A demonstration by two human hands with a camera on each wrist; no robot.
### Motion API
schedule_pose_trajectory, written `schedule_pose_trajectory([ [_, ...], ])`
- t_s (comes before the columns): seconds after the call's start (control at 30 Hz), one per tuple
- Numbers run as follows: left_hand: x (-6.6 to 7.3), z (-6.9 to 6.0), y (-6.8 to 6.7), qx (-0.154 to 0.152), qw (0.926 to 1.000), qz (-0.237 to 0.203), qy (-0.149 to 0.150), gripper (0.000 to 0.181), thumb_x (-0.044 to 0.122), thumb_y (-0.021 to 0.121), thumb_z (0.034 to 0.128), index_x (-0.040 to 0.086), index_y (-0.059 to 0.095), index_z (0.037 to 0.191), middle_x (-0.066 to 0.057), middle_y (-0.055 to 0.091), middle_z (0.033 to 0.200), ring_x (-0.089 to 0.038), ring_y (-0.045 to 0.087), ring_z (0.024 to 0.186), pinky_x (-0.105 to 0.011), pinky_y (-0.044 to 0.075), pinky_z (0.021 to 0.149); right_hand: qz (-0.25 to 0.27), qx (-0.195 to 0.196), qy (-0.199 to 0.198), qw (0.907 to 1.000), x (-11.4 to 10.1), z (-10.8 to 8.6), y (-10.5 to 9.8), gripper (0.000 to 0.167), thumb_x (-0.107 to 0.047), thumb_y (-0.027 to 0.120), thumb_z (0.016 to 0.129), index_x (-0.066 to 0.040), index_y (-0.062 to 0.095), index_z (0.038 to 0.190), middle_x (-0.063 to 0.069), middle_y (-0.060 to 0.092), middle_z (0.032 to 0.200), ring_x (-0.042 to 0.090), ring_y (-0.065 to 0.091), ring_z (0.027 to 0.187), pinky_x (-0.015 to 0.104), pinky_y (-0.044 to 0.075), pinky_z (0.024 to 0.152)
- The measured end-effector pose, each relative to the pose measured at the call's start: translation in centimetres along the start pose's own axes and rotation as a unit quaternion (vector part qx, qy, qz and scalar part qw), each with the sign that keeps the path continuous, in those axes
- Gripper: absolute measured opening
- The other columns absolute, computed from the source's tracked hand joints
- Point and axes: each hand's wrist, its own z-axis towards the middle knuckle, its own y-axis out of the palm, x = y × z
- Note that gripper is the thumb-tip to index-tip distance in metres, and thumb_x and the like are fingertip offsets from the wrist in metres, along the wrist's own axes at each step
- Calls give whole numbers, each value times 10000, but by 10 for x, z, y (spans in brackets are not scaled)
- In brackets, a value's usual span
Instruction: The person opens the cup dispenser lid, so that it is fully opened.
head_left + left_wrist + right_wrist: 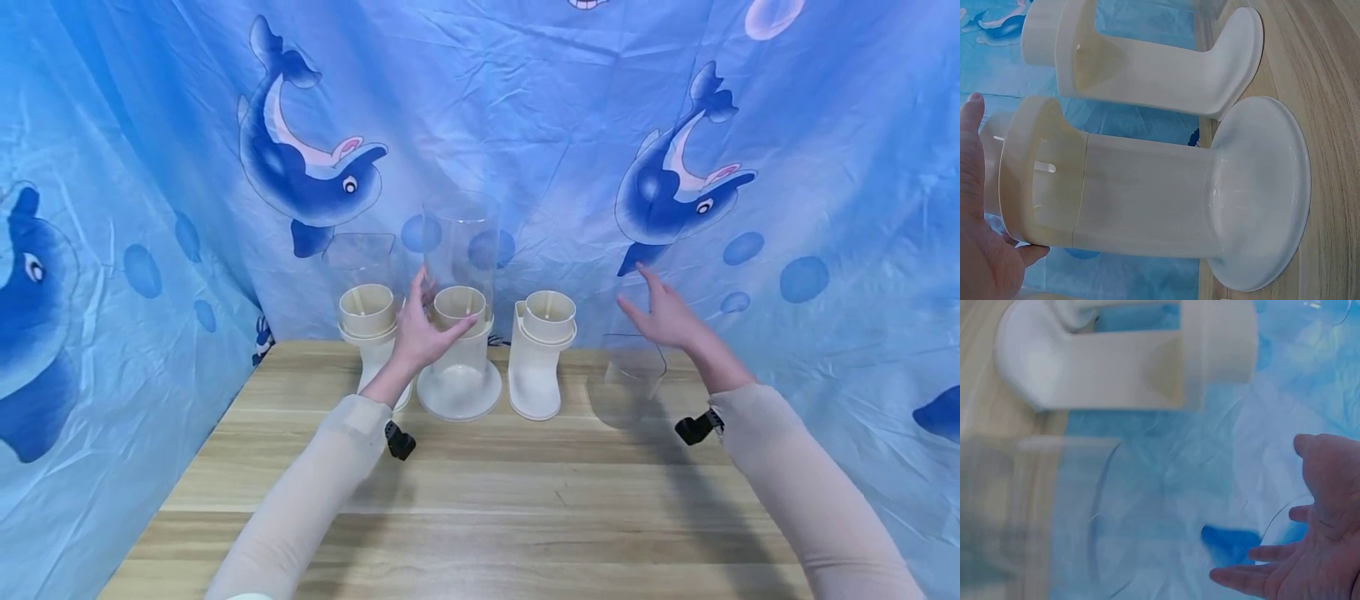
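Observation:
In the head view, my left hand (423, 329) is spread beside the cup-shaped top of the middle white stand (461, 387). Its thumb reaches across the front, with fingers at the left side. A tall clear tube (461, 242) rises from that stand. The left wrist view shows a fingertip close under the stand's collar (1019, 181); contact is hard to tell. Farther right, my right hand (663, 312) hangs in the air with fingers apart, above a clear cylinder (633, 367) on the table. A thin curved clear edge (1272, 519) shows near its fingers.
Left of the middle stand is another white stand (367, 312) with a clear tube (363, 254) above it. A third white stand (540, 367) is between my hands. All are near the far edge of the wooden table (487, 508), before a blue dolphin-print cloth (510, 100).

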Motion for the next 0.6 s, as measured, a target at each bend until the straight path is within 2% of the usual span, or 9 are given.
schedule_pose_trajectory([
  [0.13, 0, -1, -1, 0, 10000, -28, -13, 1195, 463, 898, 824, 171, 147, 1707, -216, 353, 1713, -362, 483, 1521, -643, 345, 1257, 119, 261, -92, 9995, -26, 11, -2, 854, -475, 451, 1120, -54, -3, 1710, 342, 52, 1746, 571, 92, 1604, 759, 168, 1266],
  [0.27, -1, -2, -1, 20, 10000, -35, -51, 1196, 457, 902, 824, 192, 141, 1708, -210, 357, 1712, -351, 486, 1523, -638, 302, 1279, 293, 579, -416, 9970, -52, 23, 2, 849, -515, 444, 1110, -99, 24, 1720, 296, 1, 1768, 509, -8, 1641, 764, 124, 1277],
  [0.43, -2, -2, 0, -30, 10000, -46, -38, 1191, 454, 897, 830, 152, 144, 1703, -208, 329, 1724, -356, 475, 1529, -630, 365, 1250, 793, 695, -877, 9906, -83, 37, 11, 844, -541, 427, 1109, -172, -13, 1726, 126, 8, 1809, 398, 3, 1672, 657, 81, 1340],
  [0.6, -2, -2, 0, -58, 9999, -63, -52, 1185, 468, 889, 833, 194, 138, 1708, -211, 355, 1713, -357, 468, 1532, -624, 423, 1212, 1189, 659, -993, 9857, -112, 46, 19, 846, -585, 428, 1092, -259, -29, 1725, 35, 12, 1813, 365, 76, 1672, 608, 107, 1354],
])
